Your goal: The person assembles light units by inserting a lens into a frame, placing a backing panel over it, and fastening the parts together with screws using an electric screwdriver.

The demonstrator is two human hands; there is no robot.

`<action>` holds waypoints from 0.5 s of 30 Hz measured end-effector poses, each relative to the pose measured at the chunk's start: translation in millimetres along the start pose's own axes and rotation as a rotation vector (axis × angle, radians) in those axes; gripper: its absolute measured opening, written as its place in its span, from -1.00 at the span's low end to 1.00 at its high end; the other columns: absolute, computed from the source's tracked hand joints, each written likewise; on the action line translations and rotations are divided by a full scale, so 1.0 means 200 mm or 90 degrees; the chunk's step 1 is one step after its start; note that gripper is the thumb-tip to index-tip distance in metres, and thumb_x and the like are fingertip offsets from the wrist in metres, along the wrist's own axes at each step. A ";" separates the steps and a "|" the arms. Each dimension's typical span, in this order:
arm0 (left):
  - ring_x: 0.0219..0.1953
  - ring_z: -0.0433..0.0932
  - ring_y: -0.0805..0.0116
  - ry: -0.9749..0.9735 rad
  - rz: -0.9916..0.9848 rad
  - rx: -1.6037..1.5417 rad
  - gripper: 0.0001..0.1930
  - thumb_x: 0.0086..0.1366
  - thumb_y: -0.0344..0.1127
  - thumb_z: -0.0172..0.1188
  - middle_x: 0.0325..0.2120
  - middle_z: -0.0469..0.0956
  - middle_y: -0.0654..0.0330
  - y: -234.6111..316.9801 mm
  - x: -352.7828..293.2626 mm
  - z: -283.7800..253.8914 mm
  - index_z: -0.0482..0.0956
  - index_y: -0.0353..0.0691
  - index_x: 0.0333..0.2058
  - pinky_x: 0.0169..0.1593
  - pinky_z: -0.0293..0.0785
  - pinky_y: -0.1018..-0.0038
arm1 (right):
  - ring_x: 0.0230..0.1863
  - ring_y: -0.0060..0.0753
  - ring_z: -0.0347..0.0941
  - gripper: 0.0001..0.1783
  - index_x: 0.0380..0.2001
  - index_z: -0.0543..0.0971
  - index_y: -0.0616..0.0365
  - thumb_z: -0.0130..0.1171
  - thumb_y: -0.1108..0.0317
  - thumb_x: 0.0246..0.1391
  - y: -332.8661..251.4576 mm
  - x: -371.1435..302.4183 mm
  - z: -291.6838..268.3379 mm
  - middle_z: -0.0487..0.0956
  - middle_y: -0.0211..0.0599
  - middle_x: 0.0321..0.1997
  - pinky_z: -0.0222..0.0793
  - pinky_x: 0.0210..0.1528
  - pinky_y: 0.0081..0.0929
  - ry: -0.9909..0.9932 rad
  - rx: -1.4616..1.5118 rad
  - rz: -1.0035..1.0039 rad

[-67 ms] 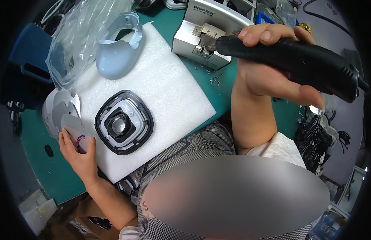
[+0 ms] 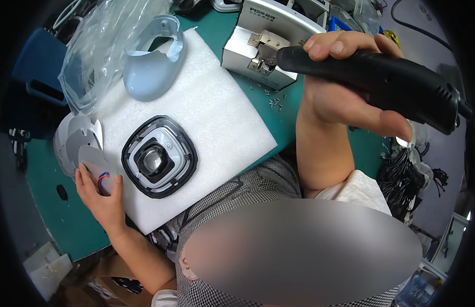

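My right hand (image 2: pixel 345 87) is wrapped round a black electric screwdriver (image 2: pixel 380 77), its thumb along the underside. The tool's front end is at the slot of a white screw feeder (image 2: pixel 260 61); the bit tip cannot be made out. At the left, my left hand (image 2: pixel 102 199) grips a light grey plastic casing (image 2: pixel 91 156) between thumb and fingers, with red and blue wires (image 2: pixel 102 179) by the palm. Between the hands, a squarish lens unit (image 2: pixel 159 156) with a black rim lies face up on a white foam sheet (image 2: pixel 222 128).
A pale blue shell (image 2: pixel 153 71) rests on the foam's far part, beside transparent plastic bags (image 2: pixel 89 56). Loose screws (image 2: pixel 274 102) lie by the feeder on the green mat (image 2: pixel 68 220). A blue bin (image 2: pixel 40 71) stands far left; bundled black cables (image 2: pixel 401 174) are at the right.
The screwdriver's rear end sits very slightly lower, and the feeder appears shifted a touch to the right. My left hand and the casing look the same.
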State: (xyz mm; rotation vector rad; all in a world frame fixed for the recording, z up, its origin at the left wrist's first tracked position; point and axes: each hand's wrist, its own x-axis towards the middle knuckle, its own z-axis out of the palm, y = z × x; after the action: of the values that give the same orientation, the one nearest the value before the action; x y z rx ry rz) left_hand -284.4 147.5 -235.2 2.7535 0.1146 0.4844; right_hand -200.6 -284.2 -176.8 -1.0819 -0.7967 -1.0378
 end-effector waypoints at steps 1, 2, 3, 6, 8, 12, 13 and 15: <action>0.33 0.17 -0.03 0.000 -0.002 -0.001 -0.19 0.05 -0.30 0.40 0.30 0.18 -0.08 0.00 0.00 0.00 0.27 -0.18 0.30 0.35 0.12 0.19 | -0.60 -0.16 0.49 0.29 0.07 0.35 0.23 -0.39 -0.83 -0.27 0.01 0.00 0.01 0.54 -0.07 -0.45 0.52 -0.50 -0.19 -0.004 0.002 -0.003; 0.33 0.17 -0.03 0.003 -0.002 -0.005 -0.18 0.05 -0.30 0.40 0.30 0.18 -0.08 0.00 0.00 0.01 0.27 -0.17 0.30 0.35 0.12 0.18 | -0.59 -0.16 0.49 0.29 0.07 0.33 0.24 -0.38 -0.82 -0.26 0.01 -0.01 0.02 0.54 -0.05 -0.45 0.52 -0.51 -0.20 -0.008 0.005 -0.005; 0.33 0.17 -0.03 0.005 -0.002 -0.010 -0.18 0.04 -0.30 0.40 0.30 0.18 -0.08 0.00 -0.01 0.01 0.27 -0.17 0.31 0.35 0.12 0.18 | -0.59 -0.16 0.49 0.29 0.07 0.33 0.24 -0.38 -0.82 -0.26 0.01 -0.01 0.03 0.54 -0.05 -0.45 0.52 -0.51 -0.20 -0.010 0.007 -0.004; 0.33 0.16 -0.04 0.008 -0.001 -0.001 -0.17 0.03 -0.30 0.40 0.30 0.18 -0.08 -0.01 0.00 0.01 0.27 -0.15 0.31 0.35 0.12 0.18 | -0.59 -0.16 0.49 0.28 0.07 0.33 0.24 -0.38 -0.82 -0.26 0.02 -0.02 0.05 0.53 -0.05 -0.44 0.52 -0.52 -0.20 0.002 -0.007 0.008; 0.33 0.16 -0.04 0.009 -0.001 0.004 -0.17 0.03 -0.30 0.41 0.30 0.18 -0.09 -0.01 -0.01 0.02 0.27 -0.15 0.31 0.35 0.12 0.18 | -0.59 -0.17 0.49 0.28 0.06 0.32 0.27 -0.39 -0.81 -0.24 0.03 -0.01 0.05 0.53 -0.05 -0.44 0.53 -0.52 -0.23 -0.023 -0.001 -0.001; 0.33 0.16 -0.06 0.014 0.007 0.006 -0.16 0.01 -0.30 0.42 0.30 0.18 -0.10 -0.01 -0.01 0.03 0.27 -0.14 0.31 0.35 0.12 0.17 | -0.59 -0.19 0.50 0.28 0.05 0.32 0.29 -0.39 -0.80 -0.21 0.06 0.00 0.05 0.53 -0.04 -0.44 0.54 -0.51 -0.25 -0.076 -0.011 -0.002; 0.33 0.16 -0.06 0.015 0.005 0.004 -0.16 0.01 -0.30 0.42 0.30 0.18 -0.10 0.00 -0.01 0.03 0.27 -0.14 0.31 0.35 0.12 0.17 | -0.59 -0.21 0.50 0.28 0.03 0.34 0.32 -0.41 -0.80 -0.21 0.06 0.01 0.05 0.54 -0.04 -0.44 0.55 -0.51 -0.27 -0.075 -0.026 0.009; 0.33 0.16 -0.07 0.016 0.003 0.002 -0.15 0.01 -0.29 0.42 0.30 0.17 -0.11 0.00 -0.01 0.04 0.27 -0.14 0.31 0.35 0.12 0.16 | -0.59 -0.22 0.50 0.28 0.00 0.36 0.34 -0.44 -0.80 -0.20 0.08 0.03 0.05 0.54 -0.04 -0.43 0.56 -0.51 -0.28 -0.077 -0.041 0.019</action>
State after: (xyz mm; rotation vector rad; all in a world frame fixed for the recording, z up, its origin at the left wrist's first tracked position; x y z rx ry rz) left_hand -283.2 144.4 -242.0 2.7524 0.1153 0.5201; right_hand -184.1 -274.2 -172.9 -1.2167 -0.8453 -0.9851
